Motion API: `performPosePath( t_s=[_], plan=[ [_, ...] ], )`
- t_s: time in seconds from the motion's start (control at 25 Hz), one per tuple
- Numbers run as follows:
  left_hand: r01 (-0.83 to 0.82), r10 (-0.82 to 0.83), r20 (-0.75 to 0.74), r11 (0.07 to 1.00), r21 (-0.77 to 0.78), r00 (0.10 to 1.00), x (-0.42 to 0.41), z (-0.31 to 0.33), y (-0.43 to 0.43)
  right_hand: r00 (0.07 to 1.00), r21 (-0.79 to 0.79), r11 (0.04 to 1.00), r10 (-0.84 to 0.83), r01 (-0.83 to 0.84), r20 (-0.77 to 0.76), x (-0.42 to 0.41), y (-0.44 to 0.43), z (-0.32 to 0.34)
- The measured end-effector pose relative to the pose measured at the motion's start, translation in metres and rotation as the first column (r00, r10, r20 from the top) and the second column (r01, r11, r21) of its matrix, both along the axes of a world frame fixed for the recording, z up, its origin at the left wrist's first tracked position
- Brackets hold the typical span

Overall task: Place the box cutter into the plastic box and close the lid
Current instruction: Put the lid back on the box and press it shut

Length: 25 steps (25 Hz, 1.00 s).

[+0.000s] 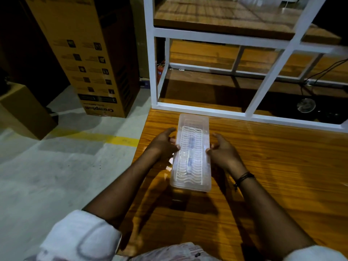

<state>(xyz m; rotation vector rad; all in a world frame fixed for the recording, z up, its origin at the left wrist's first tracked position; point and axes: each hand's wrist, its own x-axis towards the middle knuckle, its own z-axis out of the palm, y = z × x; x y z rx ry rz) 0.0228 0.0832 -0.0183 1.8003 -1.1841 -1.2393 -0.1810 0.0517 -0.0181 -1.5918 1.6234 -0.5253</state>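
Note:
A long clear plastic box lies on the wooden table with its wavy-ribbed lid on top. Through the lid the box cutter shows faintly, lying lengthwise inside. My left hand presses against the box's left long side, fingers curled on the rim. Against the right long side rests my right hand, fingertips on the lid's edge. A dark thread band sits on the right wrist.
A white metal shelf frame with wooden boards stands just behind the box. A tall cardboard carton stands on the concrete floor to the left, with a smaller carton beside it. The table's left edge runs close to my left hand.

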Motion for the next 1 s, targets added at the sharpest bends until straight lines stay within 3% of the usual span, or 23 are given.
performPosePath(
  t_s=[0.04,0.12,0.2,0.56,0.72,1.0],
  plan=[
    [0.094,-0.093,0.163,0.996,0.000,0.982,0.001,0.003,-0.006,0.992,-0.044,0.997,0.063,-0.068,-0.107,0.001,-0.004,0.002],
    [0.279,-0.292,0.466,0.955,0.100,0.835,0.003,0.011,-0.016,0.941,-0.051,0.978,0.182,-0.204,-0.285,0.004,-0.014,0.006],
    [0.390,-0.431,0.586,0.898,0.203,0.686,0.001,0.018,-0.025,0.881,0.013,0.956,0.275,-0.292,-0.386,0.008,-0.023,0.004],
    [0.450,-0.587,0.666,0.801,0.396,0.460,0.005,0.027,-0.058,0.740,0.024,0.910,0.352,-0.414,-0.573,0.006,-0.046,0.006],
    [0.428,-0.648,0.661,0.756,0.495,0.379,0.008,0.033,-0.089,0.709,0.116,0.883,0.438,-0.455,-0.553,0.010,-0.063,0.019],
    [0.403,-0.669,0.660,0.739,0.540,0.343,0.011,0.031,-0.110,0.624,0.223,0.867,0.480,-0.446,-0.616,0.023,-0.081,0.029]
  ],
)
